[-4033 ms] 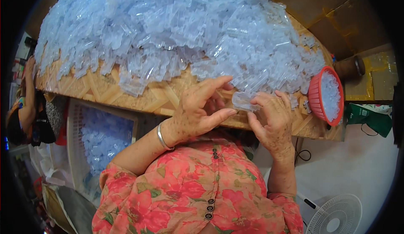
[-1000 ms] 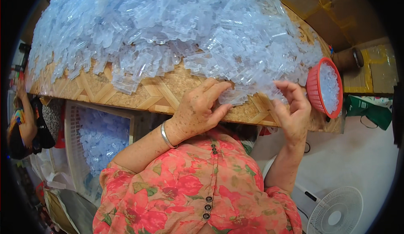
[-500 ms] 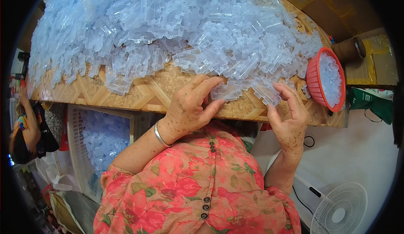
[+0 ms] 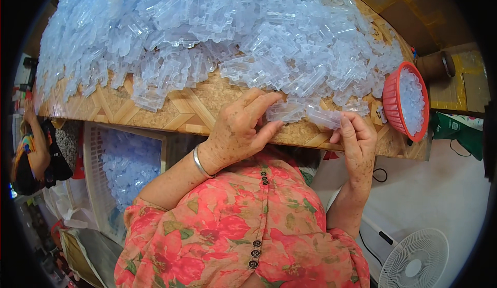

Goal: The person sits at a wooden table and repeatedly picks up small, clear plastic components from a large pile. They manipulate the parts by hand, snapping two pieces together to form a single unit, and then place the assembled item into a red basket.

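Near the front edge of the table, my left hand [image 4: 240, 125] is curled with its thumb and fingers on either side of a few overlapping clear plastic pieces [image 4: 287, 110]. My right hand [image 4: 358, 142] pinches one end of a thin, flat clear plastic piece [image 4: 322, 116] between thumb and fingers; its other end reaches toward the pieces at my left hand. Another loose clear piece [image 4: 357, 106] lies just beyond my right fingers. A large heap of similar clear, bluish plastic pieces [image 4: 207, 24] spreads over the far side of the table.
A red plastic basket [image 4: 394, 101] of small clear pieces tilts at the table's right end. Below the patterned table [image 4: 196, 104], at left, stands a pale crate [image 4: 96, 169] of bluish pieces. A white fan [image 4: 414, 267] is at lower right. Another person's arm [image 4: 36, 138] shows at far left.
My right hand has closed from a spread thumb and fingers onto a clear piece, which now lies more level. My left hand stays around its pieces.
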Available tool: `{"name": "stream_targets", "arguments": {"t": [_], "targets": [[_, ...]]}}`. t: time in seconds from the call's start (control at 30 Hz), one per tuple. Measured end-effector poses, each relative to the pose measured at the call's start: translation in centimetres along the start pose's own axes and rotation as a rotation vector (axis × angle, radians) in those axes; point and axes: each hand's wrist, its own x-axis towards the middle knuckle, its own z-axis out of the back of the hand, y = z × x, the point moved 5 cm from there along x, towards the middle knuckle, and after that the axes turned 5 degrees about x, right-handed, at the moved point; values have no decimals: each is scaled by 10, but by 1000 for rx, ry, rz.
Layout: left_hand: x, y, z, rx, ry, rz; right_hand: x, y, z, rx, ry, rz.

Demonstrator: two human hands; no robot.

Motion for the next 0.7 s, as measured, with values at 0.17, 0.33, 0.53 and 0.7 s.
{"name": "stream_targets", "arguments": {"t": [0.17, 0.33, 0.53, 0.7], "targets": [[-1, -1, 2, 16, 18, 29, 5, -5, -20, 56, 87, -53], [-1, 1, 2, 18, 13, 4, 11, 1, -40, 48, 71, -54], [-1, 1, 1, 23, 30, 5, 13, 1, -44, 5, 64, -31], [-1, 1, 0, 32, 36, -5, 12, -4, -34, 30, 69, -56]]}}
